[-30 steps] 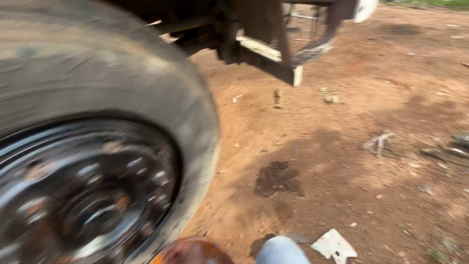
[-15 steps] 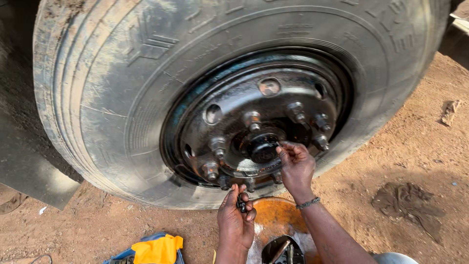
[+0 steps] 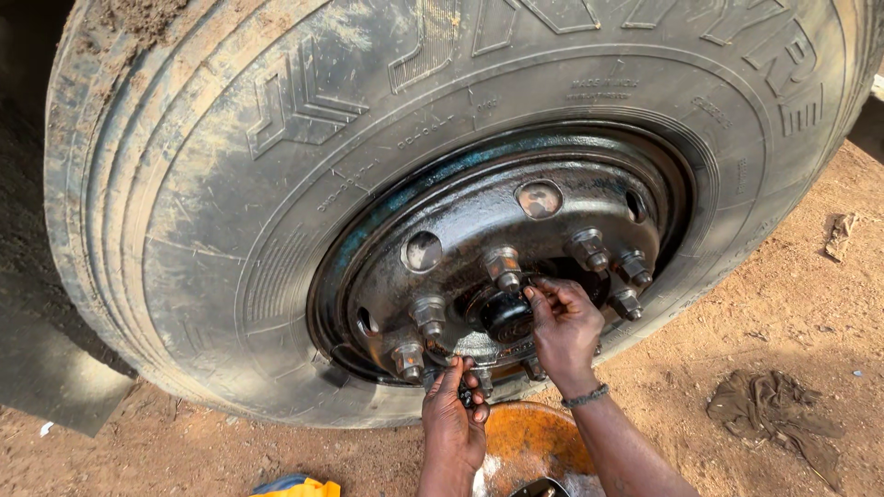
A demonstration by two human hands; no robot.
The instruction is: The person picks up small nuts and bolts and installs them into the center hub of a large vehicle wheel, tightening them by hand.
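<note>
A large truck tyre (image 3: 276, 212) stands on red earth, and its dark, oily steel rim (image 3: 442, 212) carries a ring of wheel nuts (image 3: 589, 248). The right hand (image 3: 564, 327) is at the middle of the rim, with its fingertips pinched together on the black hub cap (image 3: 506, 317) just under one upper nut. The left hand (image 3: 453, 419) is at the lower edge of the rim, with its fingers closed around a small dark part (image 3: 467, 398), probably a nut or bolt; I cannot tell which. These parts look stiff, heavy for their size and slippery with grease, so I judge that a firm grip on the flat sides is best. An orange bowl (image 3: 529, 446) sits under the wheel, and a dirty rag (image 3: 773, 414) lies on the ground near the right edge.
</note>
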